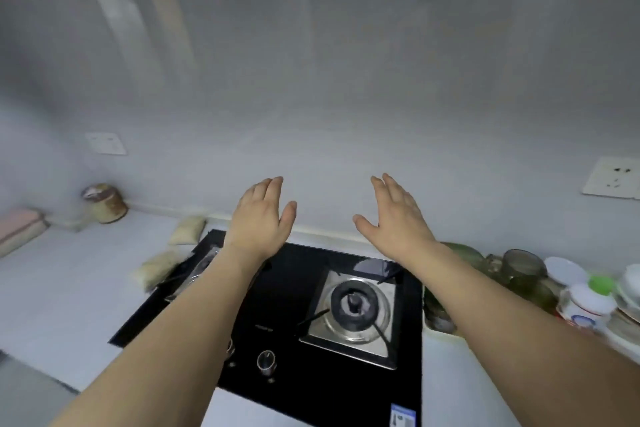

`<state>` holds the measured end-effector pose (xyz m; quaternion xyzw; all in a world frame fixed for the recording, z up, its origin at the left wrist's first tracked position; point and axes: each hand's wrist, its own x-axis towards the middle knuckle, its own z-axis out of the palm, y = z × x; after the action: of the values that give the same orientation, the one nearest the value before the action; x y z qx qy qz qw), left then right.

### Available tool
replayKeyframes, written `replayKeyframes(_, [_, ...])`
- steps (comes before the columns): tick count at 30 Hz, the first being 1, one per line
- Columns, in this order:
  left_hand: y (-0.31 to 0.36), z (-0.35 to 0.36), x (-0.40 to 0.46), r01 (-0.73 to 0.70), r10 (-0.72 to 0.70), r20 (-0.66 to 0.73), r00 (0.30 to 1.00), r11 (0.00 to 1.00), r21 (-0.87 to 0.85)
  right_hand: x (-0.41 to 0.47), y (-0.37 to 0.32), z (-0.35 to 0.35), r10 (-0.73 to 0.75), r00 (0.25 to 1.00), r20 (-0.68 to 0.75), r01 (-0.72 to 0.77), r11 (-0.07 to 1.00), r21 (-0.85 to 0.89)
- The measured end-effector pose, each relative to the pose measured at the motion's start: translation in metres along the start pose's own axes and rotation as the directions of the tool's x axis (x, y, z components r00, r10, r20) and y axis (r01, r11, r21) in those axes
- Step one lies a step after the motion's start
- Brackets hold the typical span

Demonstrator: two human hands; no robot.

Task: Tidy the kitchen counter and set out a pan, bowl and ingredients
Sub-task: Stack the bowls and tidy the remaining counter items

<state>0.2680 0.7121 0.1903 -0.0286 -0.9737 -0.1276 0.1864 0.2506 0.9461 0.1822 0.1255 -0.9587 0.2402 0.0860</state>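
Both hands are spread flat and empty: left hand (258,215) and right hand (394,218) hover above the stove (294,305). No pan visible. Bowls (588,302) crowd right of the right hand; packets (187,229) left of the left hand. Advisable: clear the packets first.

I get one view only, a wide-angle head camera looking forward and down from above the counter's near edge, facing the grey wall (346,80) at 12 o'clock. Close range: black gas stove (311,374) sits low centre toward 6 o'clock, both forearms run in from 7 and 5 o'clock, left hand (259,218) and right hand (393,218) mid-frame. Edges bend and blur; no second view to overlap.
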Motion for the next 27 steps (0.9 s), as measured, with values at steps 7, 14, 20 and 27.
replayKeyframes(7, [-0.145,-0.071,-0.067,0.192,-0.189,-0.077,0.979,0.981,0.039,0.004,-0.150,0.073,-0.197,0.976,0.089,0.193,0.980,0.046])
replayKeyframes(14, [-0.258,-0.139,-0.147,0.387,-0.371,-0.135,0.919,0.914,0.124,-0.006,-0.295,0.139,-0.393,0.909,0.139,0.378,0.918,0.123])
replayKeyframes(20, [-0.325,-0.178,-0.192,0.516,-0.494,-0.172,0.852,0.846,0.130,-0.013,-0.374,0.174,-0.494,0.851,0.176,0.469,0.867,0.165])
replayKeyframes(27, [-0.385,-0.192,-0.207,0.566,-0.541,-0.189,0.820,0.816,0.119,0.007,-0.439,0.224,-0.545,0.803,0.240,0.523,0.838,0.154])
